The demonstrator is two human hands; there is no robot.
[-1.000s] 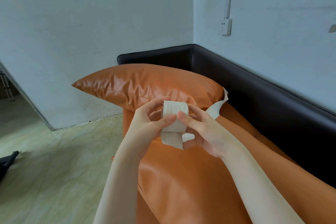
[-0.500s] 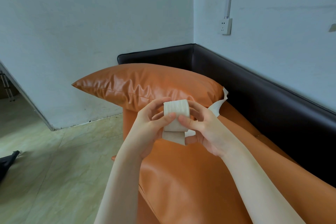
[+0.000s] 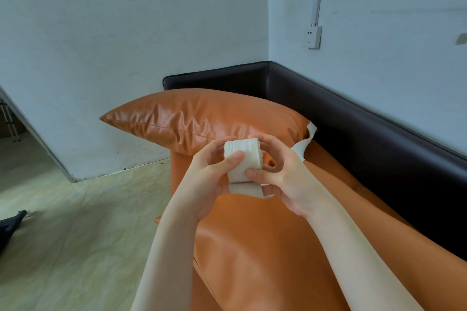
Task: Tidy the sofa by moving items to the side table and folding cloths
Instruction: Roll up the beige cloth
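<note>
Both hands were up over the orange sofa seat [image 3: 265, 247], holding a white roll of tissue paper [image 3: 243, 160] between them, off the cushion surface. Left hand [image 3: 207, 179] came in from the near left: thumb pressed flat on the near face of the roll, remaining fingers curled round its far-left side, mostly hidden behind it. Right hand [image 3: 285, 177] came in from the near right: thumb tip pinched against the roll's lower right edge, index arched over the top right, other fingers curled loosely with a gap showing between them and the palm. A loose tail of the paper hung just below the roll, under both thumbs. A second stretch of paper strip [image 3: 304, 142] trailed from behind the right hand to the far right, running up along the right end of the orange pillow [image 3: 202, 121]; whether it was continuous with the roll was hidden by the hand. Pillow lay across the far end of the seat, just beyond the hands, against the dark brown backrest [image 3: 353, 118] that wrapped the far and right sides. Wall socket [image 3: 313, 36] on the right wall, well above the backrest. Tiled floor [image 3: 75, 222] on the left, with a dark object [image 3: 10, 225] at the left edge, too cropped to identify.
</note>
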